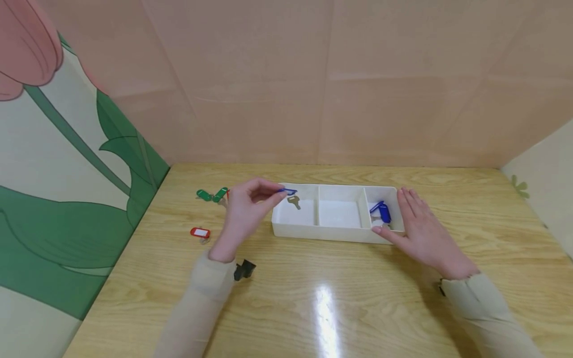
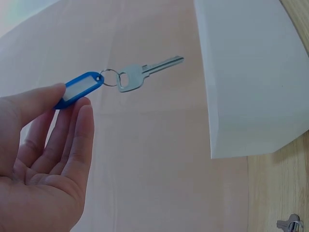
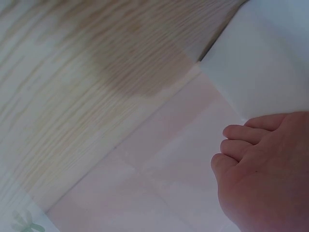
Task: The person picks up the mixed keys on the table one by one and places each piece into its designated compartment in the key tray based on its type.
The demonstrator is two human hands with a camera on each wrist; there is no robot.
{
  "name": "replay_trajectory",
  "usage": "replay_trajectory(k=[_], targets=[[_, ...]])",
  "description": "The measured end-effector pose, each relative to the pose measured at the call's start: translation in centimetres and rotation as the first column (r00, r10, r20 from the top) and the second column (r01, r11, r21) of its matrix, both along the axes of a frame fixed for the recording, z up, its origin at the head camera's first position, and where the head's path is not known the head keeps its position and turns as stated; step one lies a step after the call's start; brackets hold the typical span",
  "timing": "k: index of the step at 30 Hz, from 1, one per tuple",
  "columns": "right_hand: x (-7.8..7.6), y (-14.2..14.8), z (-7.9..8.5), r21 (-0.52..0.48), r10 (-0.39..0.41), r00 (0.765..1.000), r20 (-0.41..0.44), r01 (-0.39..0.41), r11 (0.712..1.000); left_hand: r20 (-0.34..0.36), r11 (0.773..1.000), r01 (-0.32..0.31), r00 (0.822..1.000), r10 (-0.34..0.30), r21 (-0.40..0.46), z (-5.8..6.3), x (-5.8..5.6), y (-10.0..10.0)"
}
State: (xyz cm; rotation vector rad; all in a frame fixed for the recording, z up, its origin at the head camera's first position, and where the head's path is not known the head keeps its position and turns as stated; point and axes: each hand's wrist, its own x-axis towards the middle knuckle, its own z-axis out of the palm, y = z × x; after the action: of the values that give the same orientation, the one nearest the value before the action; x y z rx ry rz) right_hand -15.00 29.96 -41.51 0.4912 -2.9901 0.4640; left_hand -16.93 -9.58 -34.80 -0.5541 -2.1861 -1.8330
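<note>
Left hand (image 1: 243,211) pinches blue tag (image 2: 81,89); right hand (image 1: 421,233) apparently touches white tray (image 1: 324,232).

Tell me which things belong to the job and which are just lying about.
Likely job:
- held oblong blue plastic tag, notched metal key
- white rectangular three-compartment plastic box
- blue tags inside

Lying about, perhaps for later:
- oblong green plastic tags
- oblong red plastic tag

The key tag (image 2: 80,89) is blue round a white label, its key (image 2: 133,78) silvery from the left wrist. The tray (image 1: 313,232) is plain white, the blue tags (image 1: 384,213) inside deeper-toned. Green tags (image 1: 204,195) and a white-labelled red tag (image 1: 200,232) dot the yellowish-brown, wood-grained surface (image 1: 277,308).
</note>
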Motion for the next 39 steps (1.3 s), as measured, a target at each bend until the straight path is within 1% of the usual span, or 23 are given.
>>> replay_trajectory(k=[4,10,15,23,39], targets=[[-0.1,0.1,-0.2,0.0,0.003,1.0,0.002,-0.003,1.0,0.009,1.0,0.019,1.0,-0.019,-0.002,0.0,0.1,0.3],[-0.2,0.1,-0.3,0.001,0.001,1.0,0.001,-0.001,1.0,0.015,0.999,0.028,0.999,-0.028,-0.022,0.0,0.2,0.7],[-0.1,0.1,-0.2,-0.002,0.001,1.0,0.0,-0.001,1.0,0.007,0.998,0.046,0.999,-0.045,-0.035,-0.2,0.4,1.1],[-0.1,0.0,-0.1,0.001,0.001,1.0,0.006,-0.001,1.0,0.007,0.997,0.072,0.997,-0.072,-0.011,-0.4,0.4,1.8],[0.0,0.1,-0.1,-0.003,-0.001,1.0,0.0,0.001,1.0,-0.014,0.991,0.127,0.992,-0.128,-0.042,-0.5,0.6,3.3]])
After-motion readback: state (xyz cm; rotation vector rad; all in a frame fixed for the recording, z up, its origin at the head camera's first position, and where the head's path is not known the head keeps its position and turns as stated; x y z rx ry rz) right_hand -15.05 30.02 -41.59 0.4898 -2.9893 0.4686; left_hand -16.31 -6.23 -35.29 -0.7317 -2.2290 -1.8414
